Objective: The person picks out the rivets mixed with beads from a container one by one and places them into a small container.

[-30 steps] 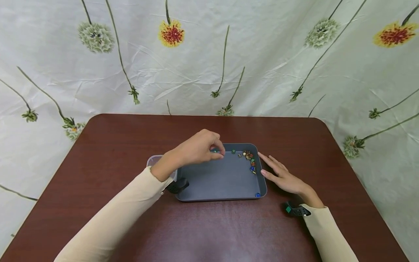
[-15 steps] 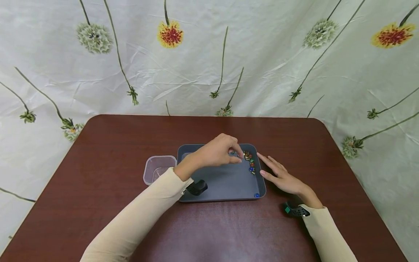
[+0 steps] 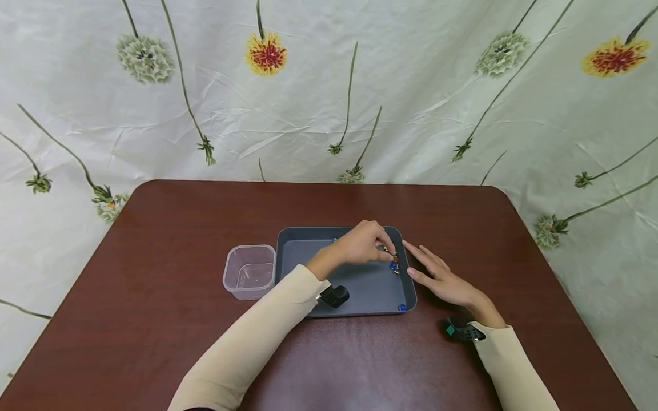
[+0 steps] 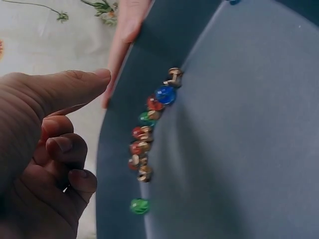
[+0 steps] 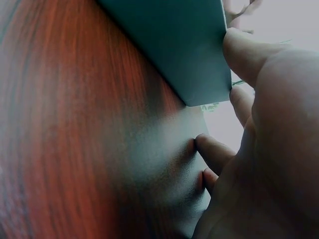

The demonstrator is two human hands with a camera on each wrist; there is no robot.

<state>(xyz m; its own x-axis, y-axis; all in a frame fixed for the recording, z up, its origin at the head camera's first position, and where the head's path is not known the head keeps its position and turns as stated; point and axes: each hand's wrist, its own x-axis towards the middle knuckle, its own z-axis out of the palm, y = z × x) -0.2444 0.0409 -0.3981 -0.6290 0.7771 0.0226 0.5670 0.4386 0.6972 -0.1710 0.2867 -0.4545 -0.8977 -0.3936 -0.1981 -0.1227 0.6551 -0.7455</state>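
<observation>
A grey rectangular tray (image 3: 360,299) holds several small beads, some coloured and some gold. My left hand (image 3: 362,244) reaches over its right end, fingers bent and thumb extended, with no bead visible in its grasp. In the left wrist view, a row along the tray's side has a blue bead (image 4: 165,94), a gold bead (image 4: 174,77) and red ones, with a green bead (image 4: 140,206) slightly apart. My right hand (image 3: 447,281) lies beside the tray; in the right wrist view its thumb and a finger touch the tray wall (image 5: 174,40).
A transparent plastic container (image 3: 250,269) stands against the tray's left side. A separate blue bead (image 3: 402,307) lies in the near right corner, and a green bead (image 3: 334,240) by the far wall. Everything stands on a brown wooden table (image 3: 169,274) before a flowered cloth (image 3: 308,91).
My left hand has moved rightward across the tray from its far left part to the bead row, uncovering the plastic container. My right hand stays at the tray's right side.
</observation>
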